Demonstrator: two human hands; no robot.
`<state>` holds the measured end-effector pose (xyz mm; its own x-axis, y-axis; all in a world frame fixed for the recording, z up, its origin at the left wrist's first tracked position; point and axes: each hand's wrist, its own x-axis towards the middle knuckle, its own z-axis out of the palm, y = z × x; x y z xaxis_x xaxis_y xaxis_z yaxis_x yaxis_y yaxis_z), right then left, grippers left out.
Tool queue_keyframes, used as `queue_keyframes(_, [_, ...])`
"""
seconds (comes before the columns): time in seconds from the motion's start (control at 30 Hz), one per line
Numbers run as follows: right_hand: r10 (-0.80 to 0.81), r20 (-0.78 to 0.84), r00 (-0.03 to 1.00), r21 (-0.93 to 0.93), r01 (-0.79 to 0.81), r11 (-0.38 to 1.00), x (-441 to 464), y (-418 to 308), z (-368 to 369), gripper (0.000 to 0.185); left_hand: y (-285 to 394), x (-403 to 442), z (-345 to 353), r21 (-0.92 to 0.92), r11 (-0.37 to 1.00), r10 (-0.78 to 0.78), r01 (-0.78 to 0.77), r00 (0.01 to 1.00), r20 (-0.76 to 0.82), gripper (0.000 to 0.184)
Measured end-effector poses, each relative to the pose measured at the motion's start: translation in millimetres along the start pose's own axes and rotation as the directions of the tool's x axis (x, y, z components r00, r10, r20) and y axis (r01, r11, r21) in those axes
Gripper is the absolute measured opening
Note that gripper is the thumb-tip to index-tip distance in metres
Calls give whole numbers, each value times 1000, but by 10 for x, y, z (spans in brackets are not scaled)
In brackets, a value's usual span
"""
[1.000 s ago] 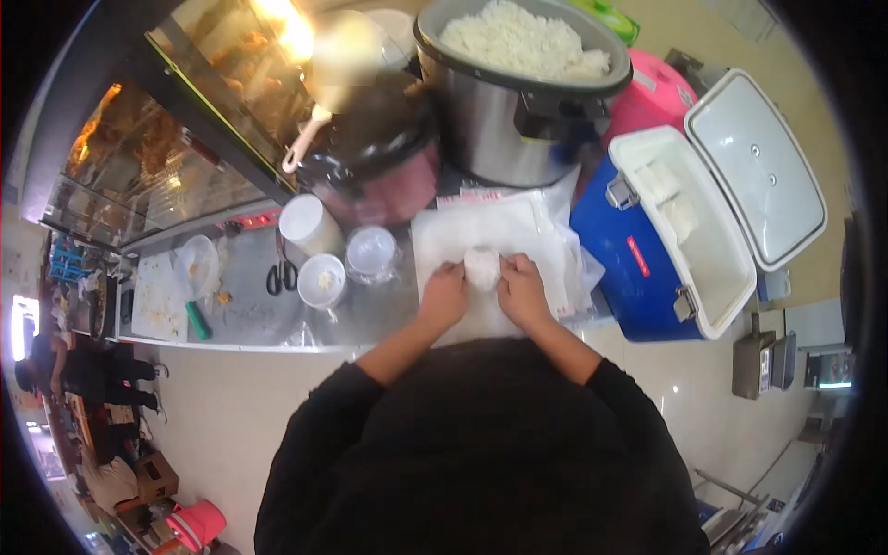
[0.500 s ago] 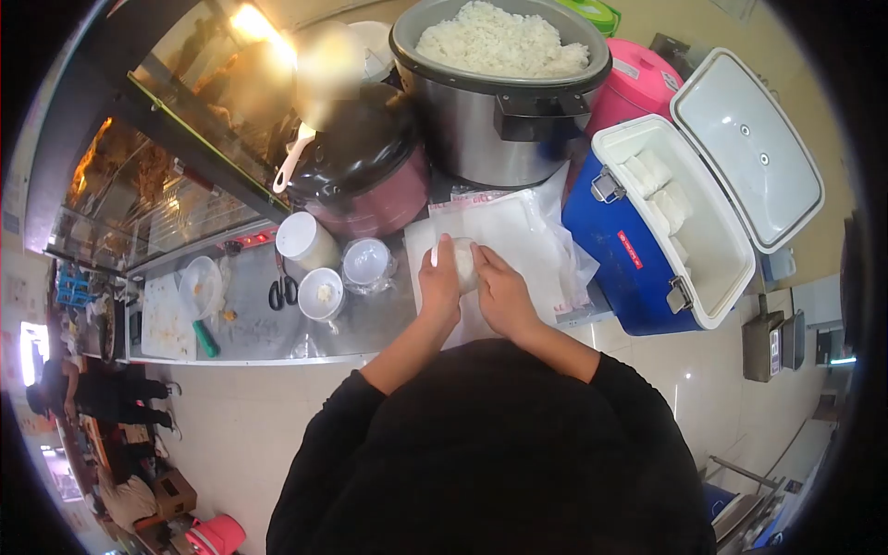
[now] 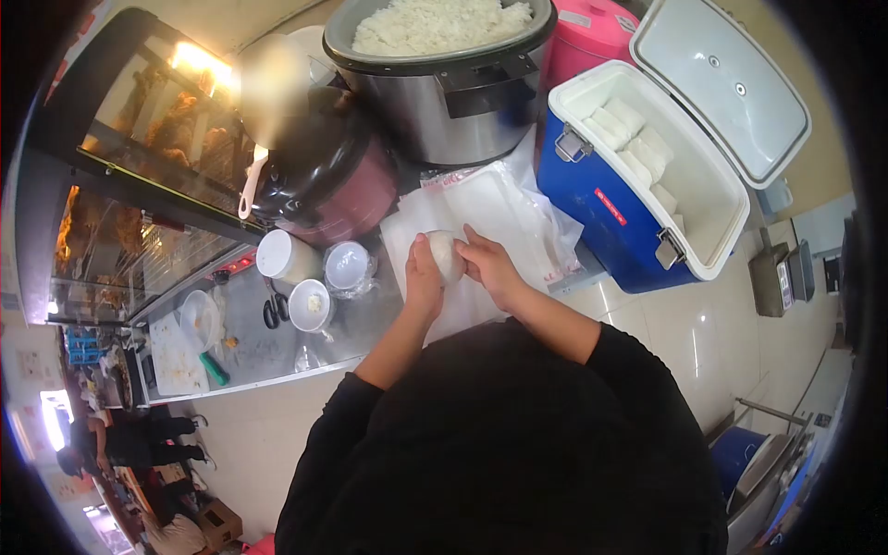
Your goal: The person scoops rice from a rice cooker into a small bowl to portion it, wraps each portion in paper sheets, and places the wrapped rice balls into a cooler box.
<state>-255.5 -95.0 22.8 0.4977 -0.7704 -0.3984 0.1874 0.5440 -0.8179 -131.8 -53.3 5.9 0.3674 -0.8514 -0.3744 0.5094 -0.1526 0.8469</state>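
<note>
A rounded, whitish packet of rice [image 3: 446, 258] is held between my two hands, above sheets of white wrapping paper [image 3: 476, 205]. My left hand [image 3: 425, 279] cups its left side, fingers curved underneath. At its right side, the thumb and fingers of my right hand [image 3: 488, 269] press on the wrapping. The undersides of both hands are hidden. To the left stand a small white bowl [image 3: 310, 316] with a bit of white food in it and another bowl [image 3: 348, 267] wrapped in plastic.
A large cooker [image 3: 453, 102] full of rice stands behind. An open blue cooler [image 3: 601, 208] with several white packets is at the right. Left are a pink pot [image 3: 347, 199], scissors [image 3: 273, 310], a cutting board [image 3: 178, 356] and a lit glass display case [image 3: 162, 120]. A person [image 3: 148, 439] stands far left.
The view has swung to the right, so the counter appears tilted and shifted left. My right hand has loosened and turned slightly outward, showing more of the packet.
</note>
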Motion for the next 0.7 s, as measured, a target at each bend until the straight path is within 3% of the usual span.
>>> queue_keyframes(0.07, [-6, -82, 997, -19, 4, 1000, -17, -35, 44, 55, 28, -22, 15, 136, 988, 75, -68, 996, -46, 46])
queue_keyframes(0.17, [-87, 80, 993, -238, 104, 966, 187, 100, -233, 52, -45, -36, -70, 443, 882, 190, -163, 982, -17, 40])
queue_keyframes(0.27, [-155, 116, 981, -475, 191, 859, 169, 42, -299, 53, -153, -14, -184, 535, 827, 165, -171, 984, 60, 40])
queue_keyframes(0.37, [-107, 249, 962, -596, 240, 766, 32, -61, -185, 60, -202, 14, -256, 502, 811, 238, -300, 953, 186, 43])
queue_keyframes(0.47, [-52, 236, 970, -707, 208, 675, 78, -76, -179, 66, -196, 23, -279, 518, 729, 393, -448, 893, 218, 50])
queue_keyframes(0.57, [84, 169, 982, -781, 81, 620, 84, -195, -194, 63, -367, 122, -436, 476, 786, 296, -396, 915, 273, 60])
queue_keyframes(0.67, [32, 142, 989, -666, 72, 742, 47, -108, -287, 60, -397, 202, -435, 220, 865, 354, -451, 859, 370, 64])
queue_keyframes(0.7, [69, 156, 985, -542, 26, 840, -51, -205, -258, 59, -435, 251, -497, 304, 815, 326, -494, 823, 465, 62])
